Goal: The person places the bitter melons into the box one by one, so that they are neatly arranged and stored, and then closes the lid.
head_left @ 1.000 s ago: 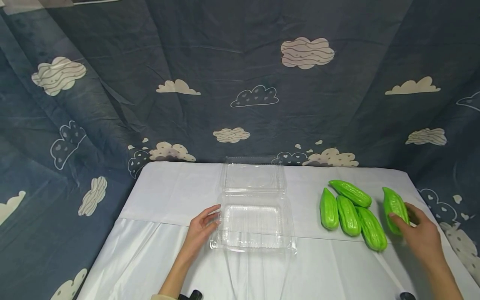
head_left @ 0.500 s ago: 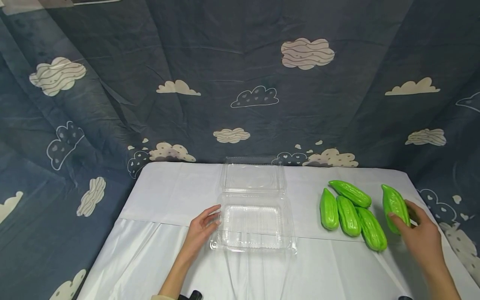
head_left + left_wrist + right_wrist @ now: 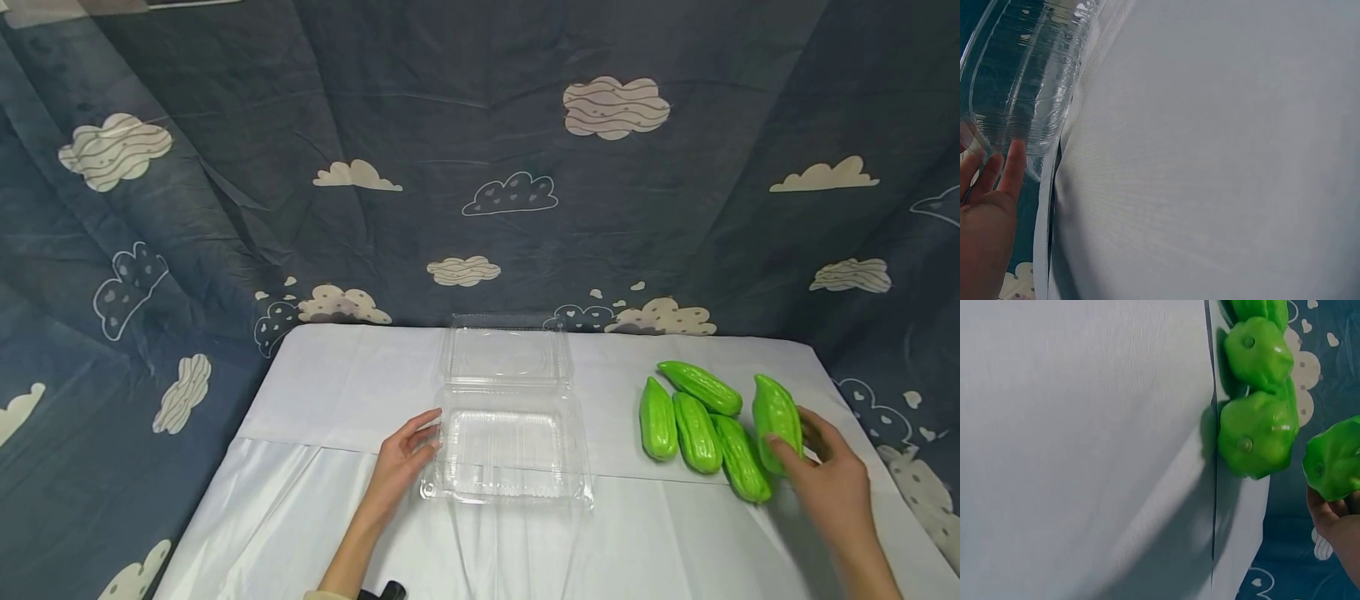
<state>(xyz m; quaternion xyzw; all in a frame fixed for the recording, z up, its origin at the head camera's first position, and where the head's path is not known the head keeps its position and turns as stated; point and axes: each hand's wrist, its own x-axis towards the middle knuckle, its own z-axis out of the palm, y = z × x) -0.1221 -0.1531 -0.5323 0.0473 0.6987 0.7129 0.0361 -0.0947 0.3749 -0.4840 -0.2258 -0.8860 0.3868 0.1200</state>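
My right hand [image 3: 836,483] grips a bright green, ribbed bitter melon [image 3: 777,423], its pointed tip facing away from me. In the right wrist view that bitter melon [image 3: 1335,459] shows its blunt lobed end, with fingers under it. Just left lie several more bitter melons [image 3: 697,433], grouped on the white cloth. At the middle stands a clear plastic clamshell box [image 3: 501,492], its lid [image 3: 506,354] laid back behind the base. My left hand [image 3: 401,462] touches the base's left edge; the left wrist view shows fairly straight fingers [image 3: 1015,165] against the clear plastic.
A white cloth [image 3: 337,383] covers the table. Behind it and along both sides hangs a dark blue curtain [image 3: 510,125] with a cloud pattern. A small black object [image 3: 392,590] shows by the left wrist at the bottom edge.
My right hand has moved a little to the left with its bitter melon, closer to the group. The left hand and the clear box have stayed still.
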